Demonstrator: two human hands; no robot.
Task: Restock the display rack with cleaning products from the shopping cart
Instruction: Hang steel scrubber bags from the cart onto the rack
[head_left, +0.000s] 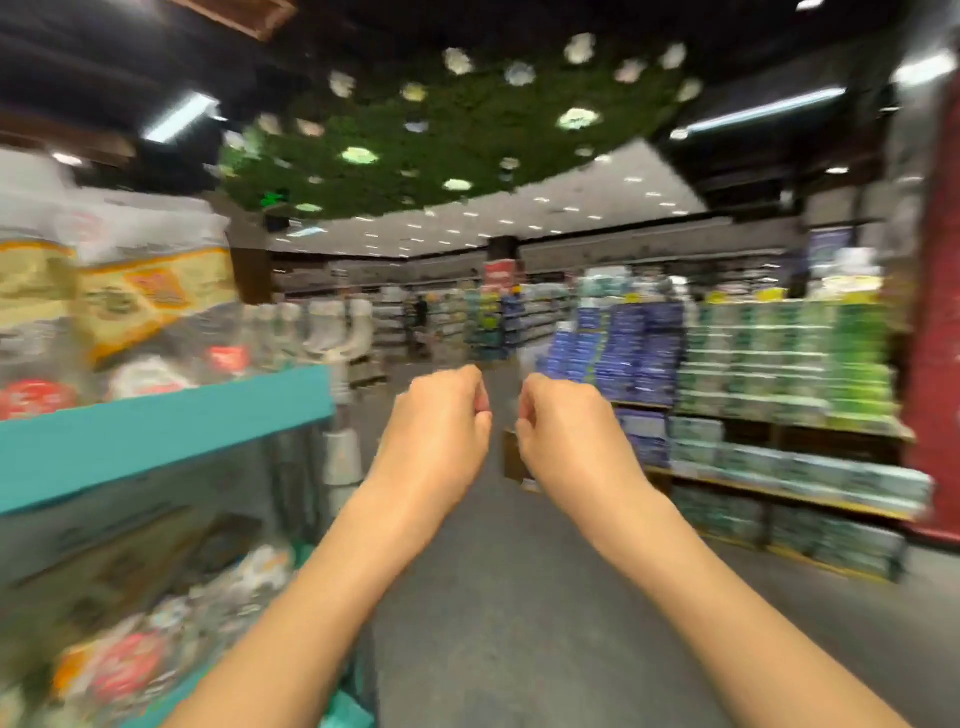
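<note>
Judging from the blurred view, I was between loads: my left hand (441, 415) and right hand (563, 423) hung close together over the aisle floor (519, 597), fingers curled and holding nothing. The teal display rack (156, 441) with its packaged cleaning products (145, 306) stood at my left, and the shopping cart was out of view, so the next move called for finding it and gripping a product
</note>
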